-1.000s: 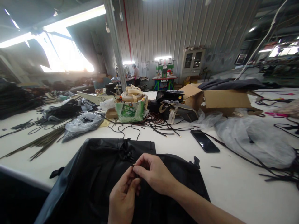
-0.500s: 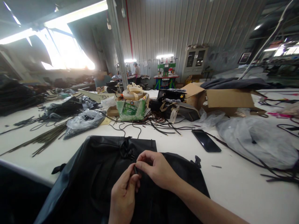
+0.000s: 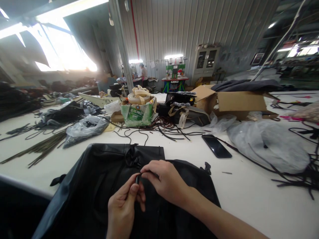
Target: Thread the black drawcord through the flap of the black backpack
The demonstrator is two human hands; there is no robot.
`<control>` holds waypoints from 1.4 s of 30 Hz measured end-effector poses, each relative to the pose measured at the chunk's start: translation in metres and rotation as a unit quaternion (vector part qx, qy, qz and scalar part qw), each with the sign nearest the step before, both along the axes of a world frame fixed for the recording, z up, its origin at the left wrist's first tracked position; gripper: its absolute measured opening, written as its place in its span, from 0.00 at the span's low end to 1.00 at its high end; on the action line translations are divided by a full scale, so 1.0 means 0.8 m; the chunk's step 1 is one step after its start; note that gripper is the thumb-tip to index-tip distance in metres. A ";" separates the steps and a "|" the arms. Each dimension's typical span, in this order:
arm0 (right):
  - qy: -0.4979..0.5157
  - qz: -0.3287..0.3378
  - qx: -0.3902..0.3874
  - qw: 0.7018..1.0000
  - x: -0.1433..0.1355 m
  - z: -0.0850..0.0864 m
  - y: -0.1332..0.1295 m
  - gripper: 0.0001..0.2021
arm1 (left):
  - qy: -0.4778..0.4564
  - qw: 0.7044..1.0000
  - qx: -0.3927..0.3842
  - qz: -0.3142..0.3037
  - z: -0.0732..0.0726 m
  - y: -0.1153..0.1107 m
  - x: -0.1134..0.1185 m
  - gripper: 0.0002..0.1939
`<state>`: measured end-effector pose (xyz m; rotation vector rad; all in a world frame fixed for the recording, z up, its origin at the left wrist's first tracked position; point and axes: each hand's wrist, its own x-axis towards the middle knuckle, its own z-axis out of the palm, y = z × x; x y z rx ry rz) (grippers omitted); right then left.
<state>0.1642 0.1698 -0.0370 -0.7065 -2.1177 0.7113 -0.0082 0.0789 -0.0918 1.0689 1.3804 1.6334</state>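
A black bag [image 3: 79,189] with a smooth, leather-like surface lies on the white table in front of me. Over its middle, my left hand [image 3: 121,209] is closed around a small black cylindrical piece [image 3: 137,179], held between thumb and fingers with its upper end showing. My right hand [image 3: 165,181] comes in from the right, its thumb and forefinger pinched together just beside that upper end; what lies between these fingertips is too small to make out. Just beyond the hands is a black buckle [image 3: 136,162] on the bag. Another buckle [image 3: 206,168] sticks out at the bag's right edge.
Behind the bag stands a green carton [image 3: 137,114] topped with rolled beige webbing [image 3: 139,98]. A phone [image 3: 216,146] lies at right, near a large clear plastic bag [image 3: 269,146]. Dark cords [image 3: 47,144] spread at left. Cardboard boxes [image 3: 240,101] stand behind; a person [image 3: 144,73] is far off.
Both hands have shifted slightly left with the small black piece, and more of the piece shows now. The whole view has also shifted a little. The bag stays in place.
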 end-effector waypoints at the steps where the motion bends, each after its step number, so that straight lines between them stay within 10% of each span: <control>1: -0.015 -0.007 0.023 1.000 0.000 0.001 -0.001 0.06 | -0.002 1.000 -0.003 -0.001 0.000 0.000 -0.001 0.28; 9: -0.108 -0.013 0.151 0.983 -0.001 0.004 -0.002 0.07 | 0.020 1.000 -0.013 0.010 -0.007 -0.005 -0.002 0.27; 42: -0.164 0.003 0.226 0.960 -0.003 0.002 -0.004 0.08 | 0.092 0.993 -0.002 0.068 -0.012 -0.006 0.002 0.28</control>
